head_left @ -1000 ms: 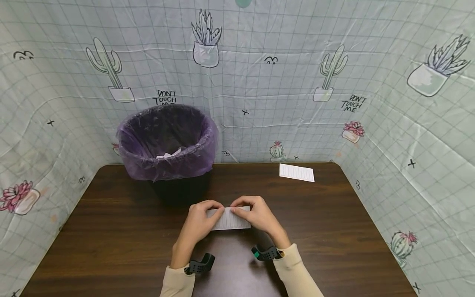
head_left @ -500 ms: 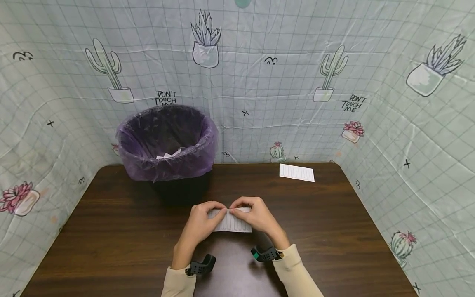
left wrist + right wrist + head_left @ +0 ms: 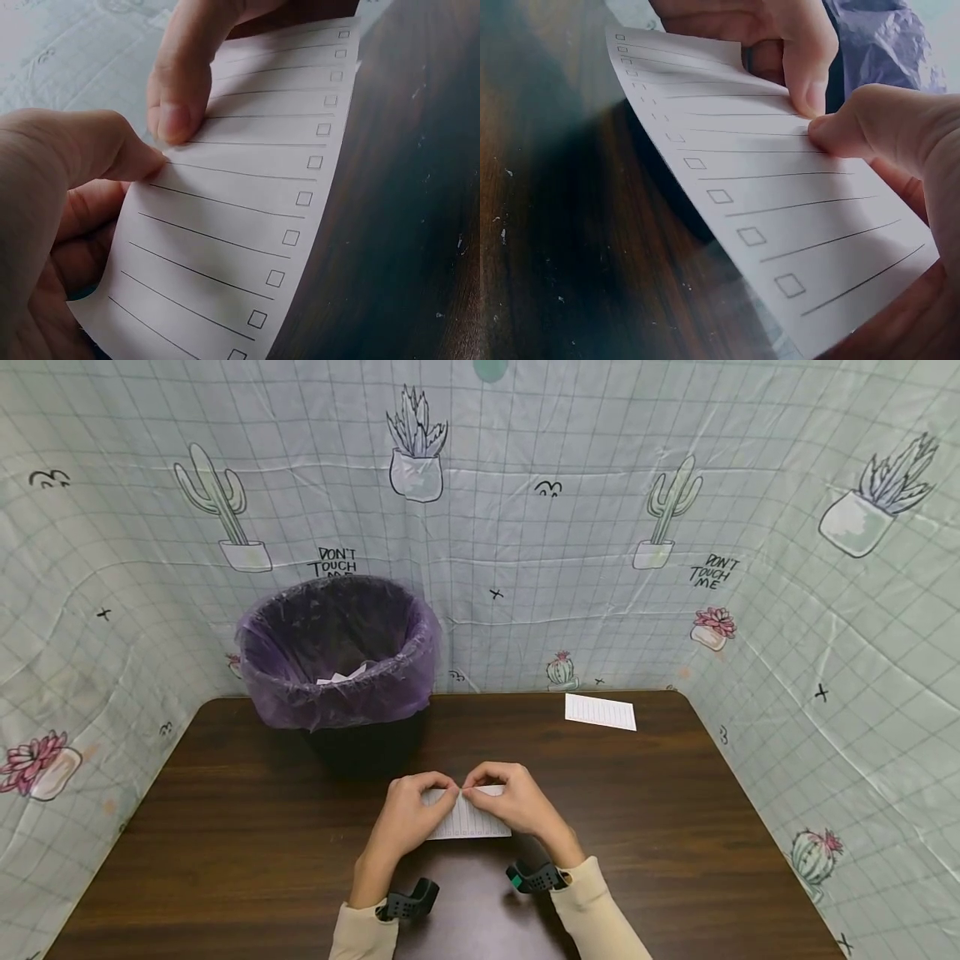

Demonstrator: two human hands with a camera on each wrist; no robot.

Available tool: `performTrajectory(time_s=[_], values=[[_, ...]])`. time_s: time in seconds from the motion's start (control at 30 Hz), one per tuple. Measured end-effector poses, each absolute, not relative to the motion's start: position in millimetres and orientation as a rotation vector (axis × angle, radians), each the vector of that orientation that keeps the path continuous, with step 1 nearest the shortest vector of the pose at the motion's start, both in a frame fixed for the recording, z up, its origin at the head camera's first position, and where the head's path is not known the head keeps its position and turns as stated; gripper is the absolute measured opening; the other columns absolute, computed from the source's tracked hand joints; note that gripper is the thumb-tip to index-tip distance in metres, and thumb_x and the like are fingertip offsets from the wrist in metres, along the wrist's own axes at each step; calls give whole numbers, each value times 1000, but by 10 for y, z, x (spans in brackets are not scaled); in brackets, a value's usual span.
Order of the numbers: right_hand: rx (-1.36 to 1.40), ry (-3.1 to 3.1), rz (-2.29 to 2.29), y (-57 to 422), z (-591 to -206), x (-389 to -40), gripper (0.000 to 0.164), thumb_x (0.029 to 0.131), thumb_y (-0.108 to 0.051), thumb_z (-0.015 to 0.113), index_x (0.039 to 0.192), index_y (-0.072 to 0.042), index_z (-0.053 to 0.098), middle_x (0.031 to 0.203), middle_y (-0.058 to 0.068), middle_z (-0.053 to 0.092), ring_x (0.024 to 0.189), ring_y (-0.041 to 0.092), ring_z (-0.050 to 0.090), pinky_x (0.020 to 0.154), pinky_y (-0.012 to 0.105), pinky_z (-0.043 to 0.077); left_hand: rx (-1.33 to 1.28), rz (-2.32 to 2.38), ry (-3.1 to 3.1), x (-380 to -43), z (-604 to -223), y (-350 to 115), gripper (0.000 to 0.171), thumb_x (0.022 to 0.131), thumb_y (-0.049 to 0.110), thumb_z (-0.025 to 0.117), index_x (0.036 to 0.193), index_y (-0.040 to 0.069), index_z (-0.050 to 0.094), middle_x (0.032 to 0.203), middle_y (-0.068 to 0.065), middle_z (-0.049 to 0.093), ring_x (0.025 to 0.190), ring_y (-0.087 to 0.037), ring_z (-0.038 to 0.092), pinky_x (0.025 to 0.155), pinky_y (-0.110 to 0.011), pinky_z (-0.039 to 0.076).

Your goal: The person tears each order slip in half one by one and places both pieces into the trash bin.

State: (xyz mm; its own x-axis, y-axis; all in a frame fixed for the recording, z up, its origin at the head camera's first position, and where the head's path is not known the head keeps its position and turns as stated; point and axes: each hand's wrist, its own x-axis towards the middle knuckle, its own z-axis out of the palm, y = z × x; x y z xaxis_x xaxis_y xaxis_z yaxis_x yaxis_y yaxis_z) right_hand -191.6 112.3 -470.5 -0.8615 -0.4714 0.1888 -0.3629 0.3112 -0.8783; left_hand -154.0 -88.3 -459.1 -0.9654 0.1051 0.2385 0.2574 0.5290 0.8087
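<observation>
A white checklist sheet (image 3: 468,823), printed with ruled lines and small boxes, is held up between both hands over the table. My left hand (image 3: 411,810) pinches its far long edge near the middle, thumb on the printed face. Right beside it, my right hand (image 3: 517,797) pinches the same edge, the two thumb tips almost meeting. In the left wrist view the paper (image 3: 225,195) bows slightly and looks whole. The right wrist view shows the sheet's boxes (image 3: 719,196) along its free edge. The other fingers are partly hidden behind the paper.
A black bin with a purple plastic liner (image 3: 345,702) stands at the back left, white paper pieces (image 3: 343,676) inside. Another lined sheet (image 3: 600,712) lies at the back right of the dark wooden table (image 3: 225,852). A patterned cloth (image 3: 495,543) surrounds the table's back and sides.
Both hands and the sheet have shifted slightly lower in the head view, and the thumb tips have come closer together. The sheet's tilt varies a little; the pinch stays.
</observation>
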Motion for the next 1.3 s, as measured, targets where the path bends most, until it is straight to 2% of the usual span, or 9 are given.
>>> performTrajectory(time_s=[0.27, 0.57, 0.83, 0.93, 1.07, 1.13, 1.3], values=[[-770, 2450, -1570, 1119, -4717, -1915, 6, 93, -14, 73, 94, -19, 76, 94, -6, 74, 91, 10, 67, 84, 28, 55, -288, -1444, -2605, -1549, -4607, -888, 9, 90, 11, 72, 86, 13, 79, 85, 4, 77, 83, -11, 68, 81, -31, 54], [-802, 2449, -1574, 1123, -4731, -1917, 4, 94, -16, 72, 95, -14, 76, 95, -6, 74, 90, 10, 67, 82, 28, 55, -285, -1468, -2598, -1550, -4611, -876, 10, 90, 10, 71, 85, 14, 79, 85, 5, 77, 81, -9, 66, 80, -28, 53], [-820, 2434, -1581, 1140, -4740, -1912, 4, 97, -20, 72, 96, -19, 76, 99, -5, 75, 95, 11, 68, 85, 29, 55, -298, -1466, -2598, -1558, -4619, -904, 10, 91, 9, 72, 86, 14, 79, 86, 5, 77, 83, -11, 68, 81, -30, 54], [-804, 2462, -1591, 1161, -4730, -1924, 6, 97, -20, 72, 99, -18, 78, 97, -2, 76, 81, 13, 65, 73, 25, 52, -278, -1471, -2597, -1561, -4609, -936, 8, 92, 11, 73, 88, 15, 80, 87, 4, 77, 84, -12, 69, 81, -31, 54], [-769, 2535, -1600, 1198, -4735, -1947, 7, 96, -18, 74, 99, -15, 79, 84, 0, 71, 61, 12, 47, 56, 21, 38, -254, -1466, -2583, -1564, -4616, -980, 6, 92, 12, 75, 90, 15, 80, 88, 3, 78, 83, -11, 69, 80, -31, 54], [-752, 2574, -1607, 1216, -4741, -1959, 6, 95, -17, 75, 98, -15, 79, 76, -2, 66, 57, 9, 41, 54, 20, 33, -253, -1455, -2572, -1570, -4630, -1000, 5, 92, 12, 75, 91, 14, 80, 89, 2, 78, 83, -11, 69, 79, -30, 54], [-685, 2591, -1664, 1246, -4752, -1989, 6, 95, -14, 75, 98, -12, 79, 76, 4, 68, 60, 5, 47, 56, 20, 39, -229, -1448, -2564, -1579, -4664, -1059, 5, 93, 12, 75, 93, 11, 80, 89, 0, 78, 79, -10, 67, 72, -26, 53]])
